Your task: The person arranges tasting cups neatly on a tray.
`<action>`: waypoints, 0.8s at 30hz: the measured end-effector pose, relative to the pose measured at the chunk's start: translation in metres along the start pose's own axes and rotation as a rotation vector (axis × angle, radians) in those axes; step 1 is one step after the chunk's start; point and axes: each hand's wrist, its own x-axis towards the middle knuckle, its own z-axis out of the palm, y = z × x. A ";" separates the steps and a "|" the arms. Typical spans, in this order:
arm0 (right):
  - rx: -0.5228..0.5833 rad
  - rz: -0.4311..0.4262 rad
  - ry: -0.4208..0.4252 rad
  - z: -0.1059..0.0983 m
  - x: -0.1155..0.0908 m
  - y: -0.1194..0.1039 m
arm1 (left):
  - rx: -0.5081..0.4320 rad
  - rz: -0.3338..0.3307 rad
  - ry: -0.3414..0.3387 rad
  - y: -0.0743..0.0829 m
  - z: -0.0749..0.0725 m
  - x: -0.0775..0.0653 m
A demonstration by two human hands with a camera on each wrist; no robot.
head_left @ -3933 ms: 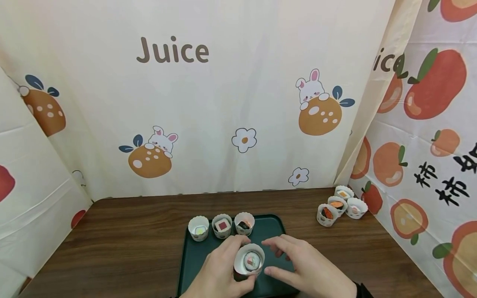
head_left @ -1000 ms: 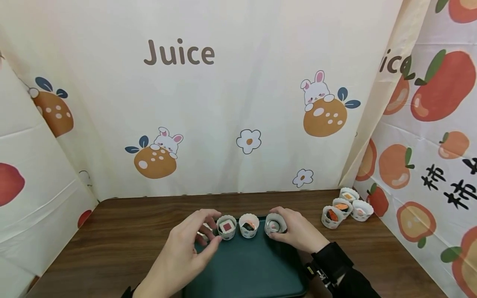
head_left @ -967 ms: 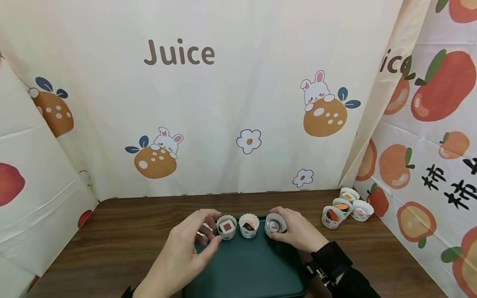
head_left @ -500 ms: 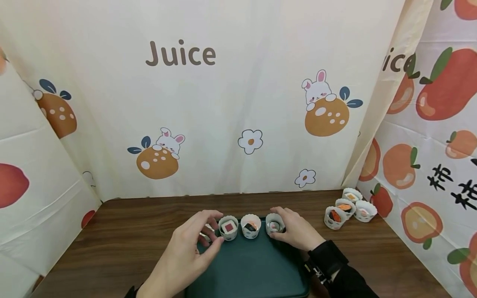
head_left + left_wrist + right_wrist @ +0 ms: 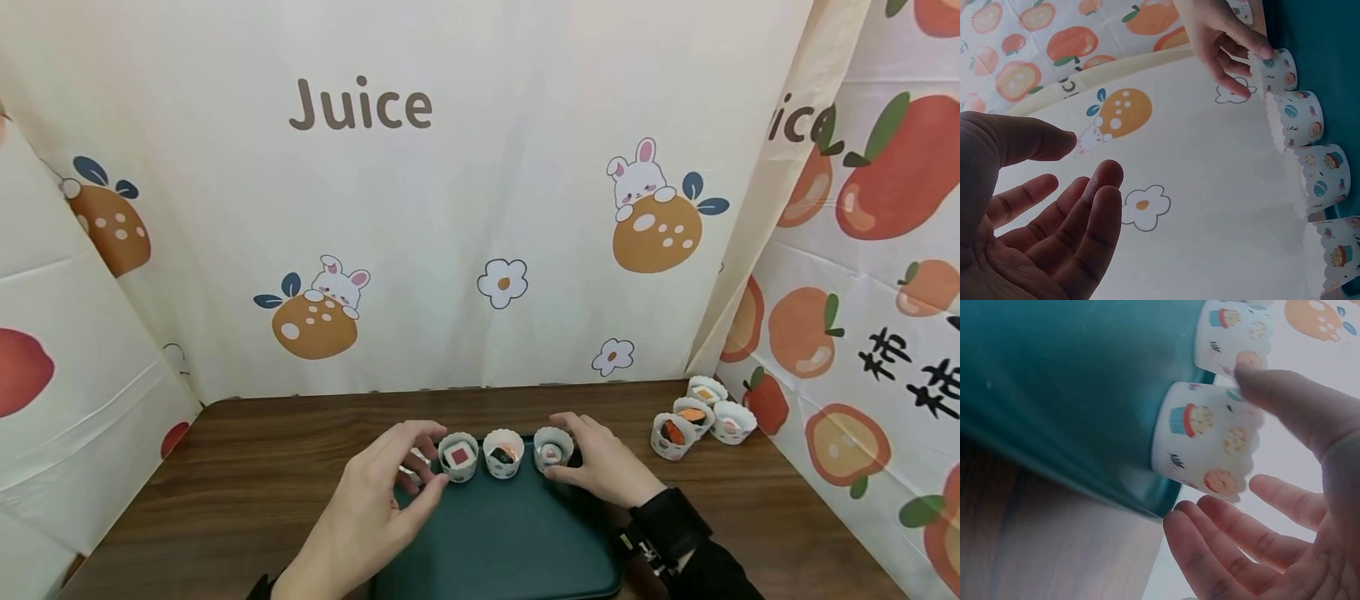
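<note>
From the head: a dark green rectangular tray (image 5: 510, 542) sits on the brown wood-grain table (image 5: 225, 500), white scallop-rimmed paper cups lining its far edge. At its far right corner stands the end cup (image 5: 543, 469), upright, with a round white piece (image 5: 551, 454) inside, and here's the right hand (image 5: 603, 458) bent around its right side, thumb in front! Next along, the cup with a black-and-orange piece (image 5: 502, 473), then the cup with a square, red-centred piece (image 5: 461, 477). The left hand (image 5: 382, 492) arches at the tray's far left corner, beside that square one, fingers loosely curved, pinching nothing. Over at the table's far right corner, a cluster of four more cups (image 5: 701, 428).

Left wrist view: left fingers spread, thumb well apart from them, and the leftmost cup (image 5: 1338, 256) rounds out the row of four.

Right wrist view: right fingers spread below the end cup, tips just off its wall; thumb over by the rim, contact impossible to tell.
</note>
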 end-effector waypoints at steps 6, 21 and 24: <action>0.037 0.041 0.067 -0.015 -0.007 0.003 | -0.005 -0.020 0.004 0.002 -0.002 0.000; -0.109 0.178 0.319 -0.064 -0.032 0.042 | -0.005 -0.006 0.008 0.001 -0.002 0.000; -0.129 0.218 0.320 -0.073 -0.037 0.052 | -0.004 -0.005 0.006 0.001 -0.002 0.000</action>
